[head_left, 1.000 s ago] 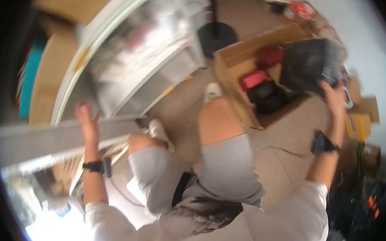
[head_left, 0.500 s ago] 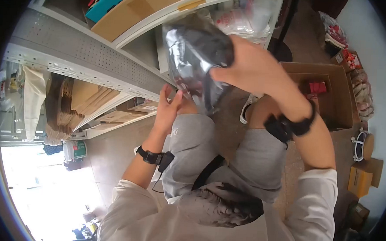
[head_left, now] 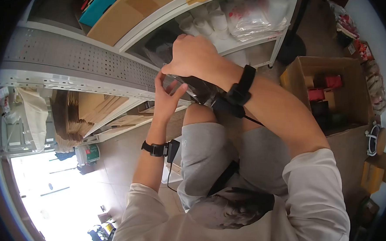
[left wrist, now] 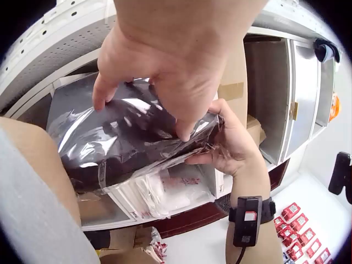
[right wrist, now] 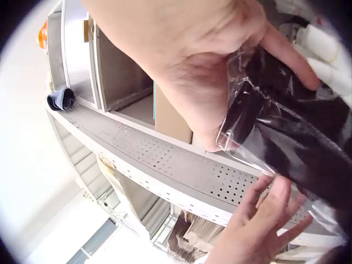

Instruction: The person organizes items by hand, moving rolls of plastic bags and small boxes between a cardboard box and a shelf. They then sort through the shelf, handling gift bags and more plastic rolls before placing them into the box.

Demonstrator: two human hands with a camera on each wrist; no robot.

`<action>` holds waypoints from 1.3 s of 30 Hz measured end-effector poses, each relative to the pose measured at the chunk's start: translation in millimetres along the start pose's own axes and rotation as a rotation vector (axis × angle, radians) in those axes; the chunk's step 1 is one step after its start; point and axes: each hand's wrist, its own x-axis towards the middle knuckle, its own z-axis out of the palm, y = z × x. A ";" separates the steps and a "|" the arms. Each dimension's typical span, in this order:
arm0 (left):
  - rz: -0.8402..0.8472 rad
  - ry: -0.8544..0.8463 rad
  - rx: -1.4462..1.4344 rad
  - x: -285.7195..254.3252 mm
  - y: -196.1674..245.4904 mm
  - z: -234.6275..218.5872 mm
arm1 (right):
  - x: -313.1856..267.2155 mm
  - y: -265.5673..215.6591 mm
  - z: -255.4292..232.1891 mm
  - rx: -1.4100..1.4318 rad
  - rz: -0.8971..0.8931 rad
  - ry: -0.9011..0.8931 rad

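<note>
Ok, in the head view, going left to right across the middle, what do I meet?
Stacked flat cardboard → left hand → dark plastic-wrapped packet → right wrist strap → open cardboard box holding red packs.

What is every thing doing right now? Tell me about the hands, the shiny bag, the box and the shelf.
Right hand: grip curled round the bag's top end.
Left hand: fingers touching the bag from below.
Shiny dark bag: sealed in clear plastic, crinkled, held at the shelf edge.
Cardboard box: open, red and dark packs inside.
Metal shelf: holds boxes and white rolls.
</note>
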 end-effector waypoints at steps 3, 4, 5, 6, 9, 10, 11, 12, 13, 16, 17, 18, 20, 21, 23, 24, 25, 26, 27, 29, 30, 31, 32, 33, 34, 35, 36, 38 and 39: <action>0.118 -0.023 0.081 -6.9 4.7 -3.4 | -5.0 3.3 -7.1 0.055 0.013 -0.033; 0.118 -0.023 0.080 -5.9 -1.4 -5.8 | -4.9 5.3 -8.0 0.054 0.012 -0.034; 0.138 0.011 0.079 -3.3 -13.3 -8.5 | -4.1 7.7 -8.9 0.079 0.058 0.013; 0.156 0.043 0.078 -1.6 -24.9 -10.2 | -3.2 9.1 -8.5 0.104 0.105 0.059; 0.055 0.035 0.047 -1.9 -51.4 -10.3 | 8.4 9.1 -1.0 0.133 0.127 0.166; 0.052 0.027 0.046 -2.3 -51.5 -6.7 | 14.6 9.2 11.7 0.058 0.038 0.294; 0.059 0.031 0.085 -3.6 -50.5 -1.5 | 20.6 9.2 23.6 0.059 0.047 0.293; 0.067 0.035 0.125 -4.9 -47.9 3.5 | 24.5 4.5 28.7 0.087 0.092 0.286; 0.066 0.026 0.128 -4.0 -41.2 8.6 | 28.1 -1.4 31.4 0.117 0.137 0.281; 0.061 0.120 0.233 15.3 -24.6 18.1 | 43.3 -13.6 44.6 0.122 0.161 0.258; 0.062 0.110 0.245 22.7 -24.0 18.9 | 48.4 -15.6 51.1 0.112 0.149 0.273; 0.124 0.162 0.232 31.3 -23.1 20.0 | 54.3 -16.6 56.6 0.115 0.157 0.265; 0.253 0.263 0.417 53.5 -32.9 15.2 | 64.0 -21.0 59.9 0.132 0.181 0.282; 0.259 0.251 0.429 61.7 -35.3 13.7 | 68.3 -22.2 61.0 0.141 0.195 0.286; 0.229 0.324 0.540 78.3 -40.0 11.2 | 77.4 -20.6 61.7 0.147 0.201 0.268; 0.315 0.302 0.531 94.6 -56.3 3.4 | 80.7 -21.4 63.4 0.144 0.205 0.278; 0.347 0.298 0.540 105.5 -61.6 3.2 | 83.0 -20.9 66.7 0.140 0.210 0.288; 0.343 0.307 0.551 113.8 -67.7 2.6 | 81.7 -19.8 72.6 0.155 0.222 0.295; 0.320 0.322 0.551 120.5 -67.2 6.2 | 77.7 -19.7 78.3 0.183 0.127 0.357; 0.255 0.376 0.538 134.0 -66.6 12.4 | 72.0 -16.2 88.7 0.218 0.042 0.424; 0.205 0.414 0.524 139.5 -64.2 15.0 | 60.2 -9.0 85.7 0.268 -0.012 0.376; 0.150 0.459 0.501 146.3 -62.8 17.7 | 47.6 -0.5 80.9 0.315 -0.070 0.325; 0.090 0.513 0.477 154.0 -60.0 19.2 | 36.1 9.5 75.9 0.346 -0.070 0.265; 0.032 0.567 0.454 161.8 -57.6 21.6 | 22.8 25.0 68.5 0.351 -0.097 0.188; -0.032 0.620 0.433 170.9 -54.3 23.0 | 8.3 43.0 60.3 0.353 -0.125 0.114; -0.076 0.656 0.422 179.3 -51.9 25.5 | -9.3 60.4 55.8 0.352 -0.105 0.114; -0.104 0.690 0.391 191.3 -53.3 25.7 | -27.3 78.7 49.8 0.346 -0.086 0.116; -0.002 0.662 0.259 221.0 -72.7 14.6 | -59.4 113.9 32.5 0.325 0.031 0.118; 0.101 0.636 0.119 239.2 -84.1 5.7 | -74.8 136.0 29.5 0.300 0.052 0.173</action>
